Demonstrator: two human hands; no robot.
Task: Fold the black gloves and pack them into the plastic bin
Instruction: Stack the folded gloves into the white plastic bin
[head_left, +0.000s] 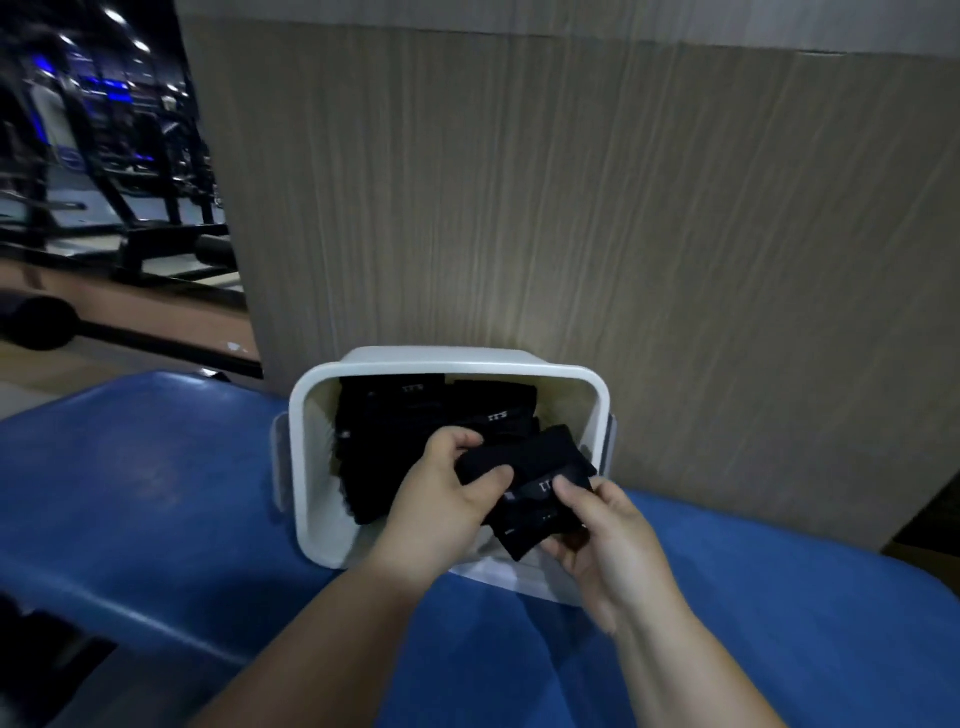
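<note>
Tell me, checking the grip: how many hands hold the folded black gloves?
2. The left hand grips the folded gloves at their left end, at the bin; the right hand pinches the near edge. Neither hidden.

The white plastic bin sits in the lower middle of the frame. It has round corners and tips toward the camera. Black folded gloves are packed inside, mostly on its left and back sides, some with small white letters. One more folded glove is held over the bin's right front part by both hands.
</note>
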